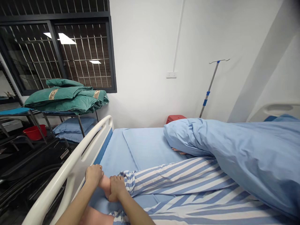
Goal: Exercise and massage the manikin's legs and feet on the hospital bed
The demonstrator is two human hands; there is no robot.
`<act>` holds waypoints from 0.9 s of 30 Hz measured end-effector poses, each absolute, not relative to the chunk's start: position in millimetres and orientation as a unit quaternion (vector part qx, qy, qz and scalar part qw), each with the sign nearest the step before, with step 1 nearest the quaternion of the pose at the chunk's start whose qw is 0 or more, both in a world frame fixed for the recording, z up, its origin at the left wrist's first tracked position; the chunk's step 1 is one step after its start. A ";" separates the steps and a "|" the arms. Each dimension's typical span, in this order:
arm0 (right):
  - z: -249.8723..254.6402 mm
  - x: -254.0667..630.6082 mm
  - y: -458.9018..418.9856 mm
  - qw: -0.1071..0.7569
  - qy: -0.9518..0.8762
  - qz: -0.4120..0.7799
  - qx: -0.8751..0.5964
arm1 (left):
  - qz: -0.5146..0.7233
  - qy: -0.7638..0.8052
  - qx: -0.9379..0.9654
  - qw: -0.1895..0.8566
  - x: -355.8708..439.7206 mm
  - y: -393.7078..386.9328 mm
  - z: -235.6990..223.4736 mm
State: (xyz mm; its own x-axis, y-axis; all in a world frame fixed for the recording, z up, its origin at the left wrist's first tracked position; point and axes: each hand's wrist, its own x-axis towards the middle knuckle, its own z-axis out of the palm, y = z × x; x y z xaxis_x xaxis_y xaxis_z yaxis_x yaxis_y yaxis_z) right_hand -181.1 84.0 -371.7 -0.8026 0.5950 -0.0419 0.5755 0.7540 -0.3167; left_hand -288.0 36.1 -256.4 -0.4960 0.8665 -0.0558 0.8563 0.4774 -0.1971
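Both of the person's hands are on the bare far foot (106, 184) of someone lying on the bed, just beside the white bed-end board (79, 151). The left hand (93, 175) is closed over the toe end, its fingers curled in. The right hand (116, 188) is wrapped across the foot near the ankle, just short of the cuff of the blue-and-white striped trousers (168, 176), fingers bent over the top and thumb side low. I judge the step in hand to be a two-handed hold, one hand at the toes and one by the ankle. Any move from this grip would call for the right hand to steady the leg while the left governs the angle of the foot, with both acting together and pressing gently. It is hard to tell whether the heel rests on the light blue sheet (145, 145) or hangs slightly above it, since the right hand covers that part. The near leg (98, 216) lies below, partly behind the forearms and cut by the frame edge. Toward the right, a blue quilt (206, 134) covers the upper part of the trousers, and fingertips (179, 151) show from beneath its edge.
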 end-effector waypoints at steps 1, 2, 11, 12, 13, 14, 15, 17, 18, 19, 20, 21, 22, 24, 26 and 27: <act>-374.4 -182.2 84.4 0.035 -0.936 0.157 -0.312 | 0.105 -0.856 -0.505 0.032 -288.7 39.6 -258.2; -376.7 -183.2 84.8 0.038 -0.936 0.155 -0.313 | 0.109 -0.853 -0.508 0.037 -289.2 42.5 -260.7; -370.5 -182.6 81.6 0.032 -0.935 0.149 -0.321 | 0.071 -0.857 -0.504 0.076 -293.1 44.7 -283.3; -368.7 -181.6 81.0 0.032 -0.934 0.149 -0.322 | 0.062 -0.861 -0.500 0.078 -292.9 43.4 -283.4; -367.0 -180.2 80.0 0.033 -0.934 0.150 -0.323 | 0.054 -0.864 -0.495 0.079 -292.4 42.1 -283.0; -365.3 -178.4 78.5 0.035 -0.934 0.153 -0.321 | 0.046 -0.867 -0.489 0.081 -291.7 40.9 -282.3; -363.6 -176.0 76.1 0.041 -0.934 0.157 -0.319 | 0.037 -0.870 -0.484 0.082 -290.9 39.8 -281.4; -360.3 -169.3 68.3 0.072 -0.930 0.167 -0.319 | 0.020 -0.878 -0.471 0.081 -289.7 38.1 -280.2; -359.0 -165.2 62.9 0.100 -0.926 0.172 -0.320 | 0.010 -0.882 -0.464 0.078 -289.6 37.6 -279.9; -358.3 -160.8 56.6 0.132 -0.921 0.179 -0.321 | -0.002 -0.887 -0.456 0.073 -290.1 37.5 -279.8; -358.4 -156.3 49.9 0.165 -0.915 0.185 -0.318 | -0.015 -0.891 -0.449 0.063 -291.0 37.7 -279.9; -359.7 -152.1 42.9 0.193 -0.911 0.192 -0.311 | -0.028 -0.894 -0.444 0.048 -292.4 38.1 -279.8; -362.5 -148.3 36.1 0.209 -0.910 0.199 -0.298 | -0.040 -0.896 -0.441 0.031 -294.0 38.4 -279.6; -372.6 -143.3 24.0 0.207 -0.918 0.209 -0.265 | -0.055 -0.896 -0.440 -0.004 -296.8 37.6 -278.0; -386.9 -141.6 14.0 0.175 -0.930 0.206 -0.250 | -0.057 -0.896 -0.439 -0.030 -297.2 32.4 -275.0; -394.1 -141.7 9.6 0.154 -0.933 0.200 -0.256 | -0.056 -0.896 -0.439 -0.036 -296.0 27.3 -273.4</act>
